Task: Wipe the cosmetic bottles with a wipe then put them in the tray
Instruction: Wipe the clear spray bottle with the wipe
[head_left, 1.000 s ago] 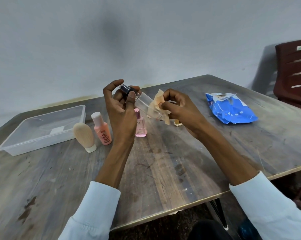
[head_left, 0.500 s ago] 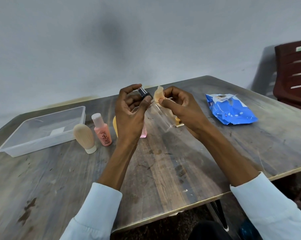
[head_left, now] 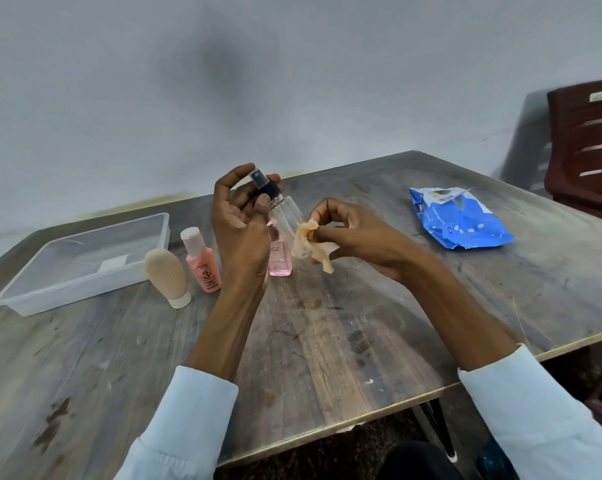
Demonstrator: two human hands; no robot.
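Observation:
My left hand (head_left: 240, 230) holds a clear spray bottle (head_left: 285, 216) by its black pump top, raised above the table and tilted. My right hand (head_left: 355, 237) pinches a crumpled beige wipe (head_left: 308, 245) just right of the bottle's lower end, close to it. Standing on the table are a pink square bottle (head_left: 279, 261), partly hidden behind my left hand, a salmon bottle with a white cap (head_left: 202, 261) and a beige tube on its cap (head_left: 168, 277). The clear plastic tray (head_left: 33, 296) lies at the far left with nothing in it.
A blue wipes pack (head_left: 459, 218) lies at the right rear of the worn wooden table (head_left: 327, 341). A dark red plastic chair (head_left: 587, 147) stands beyond the table's right corner. The table's front edge runs diagonally near my sleeves.
The spray bottle turned more upright in my left hand. My right hand with the wipe slid down from the bottle's neck toward its lower end and slightly away.

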